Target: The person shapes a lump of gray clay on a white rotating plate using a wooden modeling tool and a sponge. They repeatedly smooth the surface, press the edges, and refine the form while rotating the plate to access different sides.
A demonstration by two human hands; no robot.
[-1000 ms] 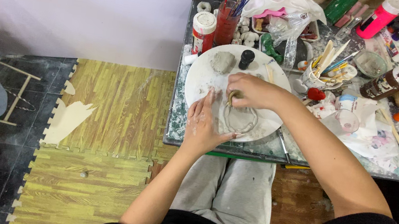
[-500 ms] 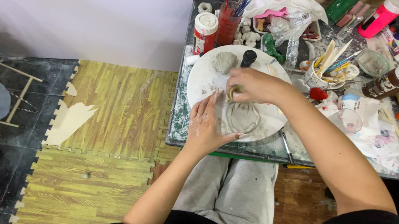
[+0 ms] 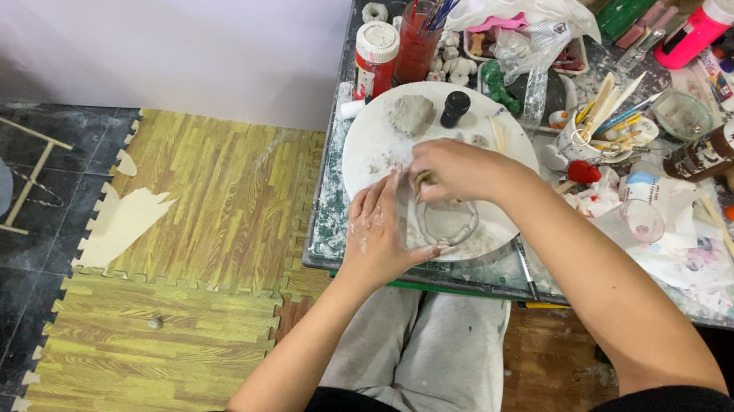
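A round white board [image 3: 375, 146] lies on the table with a grey clay ring shape [image 3: 446, 222] on it. My left hand [image 3: 380, 231] rests flat on the board, fingers apart, touching the left side of the clay shape. My right hand [image 3: 452, 168] is curled over the shape's upper edge, fingertips pinching the clay. A lump of grey clay [image 3: 411, 114] and a small black bottle [image 3: 455, 108] sit at the far part of the board.
The cluttered table [image 3: 326, 229] holds a red cup of brushes [image 3: 418, 38], a white-capped jar [image 3: 375, 58], paint bottles [image 3: 698, 30], a brown bottle [image 3: 715, 148], wooden tools [image 3: 603, 105] and stained paper [image 3: 681, 257]. Yellow foam mats [image 3: 207, 204] cover the floor on the left.
My right hand has shifted slightly along the upper edge of the clay shape. My left hand has stayed beside it on the board.
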